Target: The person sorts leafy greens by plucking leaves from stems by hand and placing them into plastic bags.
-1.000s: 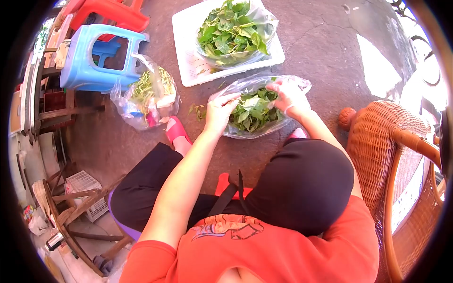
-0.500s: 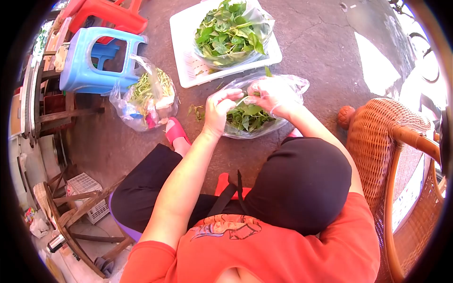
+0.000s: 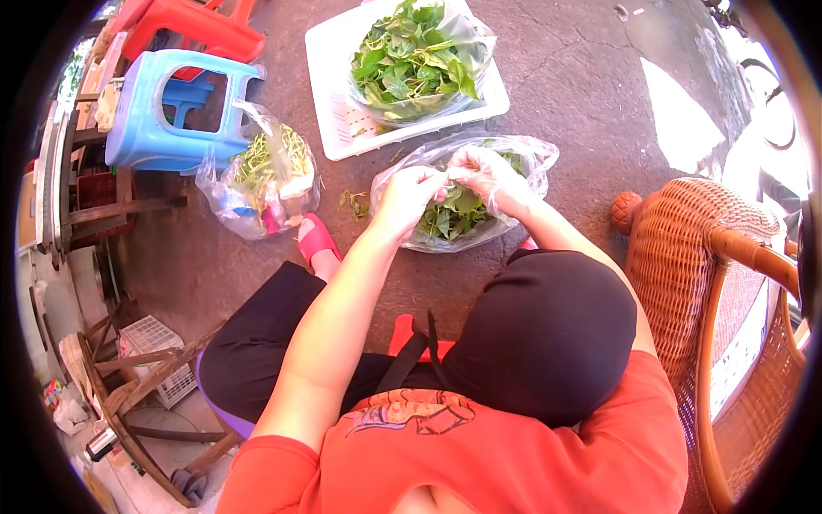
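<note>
Both hands meet fingertip to fingertip above a clear plastic bag of leafy greens on the floor. My left hand is closed in a pinch, and so is my right hand just beside it. Between them is a leafy green stem, mostly hidden by the fingers. Beyond the bag, a white plastic basket bears another clear bag heaped with green leaves. To the left stands a clear bag holding thin pale-green stems and scraps.
A blue plastic stool and a red stool stand at the upper left. On the right is a wicker chair. Wooden chair legs and a white crate are at the lower left. Some loose sprigs lie on the floor.
My hands have come together, fingertips now meeting. The leaf that stuck up above my right hand no longer shows there. The bags and basket stay in place.
</note>
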Available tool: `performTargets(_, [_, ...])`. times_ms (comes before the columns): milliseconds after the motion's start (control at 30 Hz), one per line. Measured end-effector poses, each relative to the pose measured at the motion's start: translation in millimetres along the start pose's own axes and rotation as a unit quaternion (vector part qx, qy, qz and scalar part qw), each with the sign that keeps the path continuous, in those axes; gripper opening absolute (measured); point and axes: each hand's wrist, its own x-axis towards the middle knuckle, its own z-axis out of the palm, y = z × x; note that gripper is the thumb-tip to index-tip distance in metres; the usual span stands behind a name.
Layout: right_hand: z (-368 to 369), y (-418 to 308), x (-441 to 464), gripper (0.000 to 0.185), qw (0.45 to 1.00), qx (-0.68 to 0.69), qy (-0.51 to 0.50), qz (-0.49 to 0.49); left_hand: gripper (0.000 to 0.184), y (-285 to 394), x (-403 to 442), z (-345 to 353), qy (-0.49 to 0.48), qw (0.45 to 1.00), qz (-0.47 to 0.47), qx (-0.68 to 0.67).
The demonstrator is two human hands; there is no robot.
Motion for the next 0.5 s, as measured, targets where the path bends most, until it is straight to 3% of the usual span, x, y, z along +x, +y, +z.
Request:
performTargets(33, [0.3,-2.8,-1.5,0.014,0.998,0.06,-0.007,0.029,0.015,-1.0,1.0,0.4,-0.004,1.0,-0.007,-0.016])
performTargets(133, [3.0,5.6,3.4,0.015,0.998,0.047,0.016,-0.034,0.014,-5.6,4.6,1.5,-0.008,0.998,-0.026,-0.048])
performTargets(233, [6.3,-0.4,7.9,0.015,0.99,-0.104,0.098,0.009,0.014,-3.3,4.5,5.7,-0.003,0.999,-0.034,-0.043])
performTargets(333, [-10.3,16.3,17.4,0.016,0.979,-0.058,0.17,0.1,0.014,5.5,-0.6,7.8,-0.002,0.999,-0.03,-0.042])
performTargets(467, [-6.8,-16.6,0.5,0.028,0.989,0.145,-0.031,-0.011,0.015,-5.9,-0.8,2.0,0.042,0.995,-0.02,-0.088])
performTargets(500, [-4.7,-20.6,0.3,0.02,0.988,0.143,-0.052,0.031,0.015,-4.5,-1.2,2.8,0.06,0.994,-0.027,-0.09])
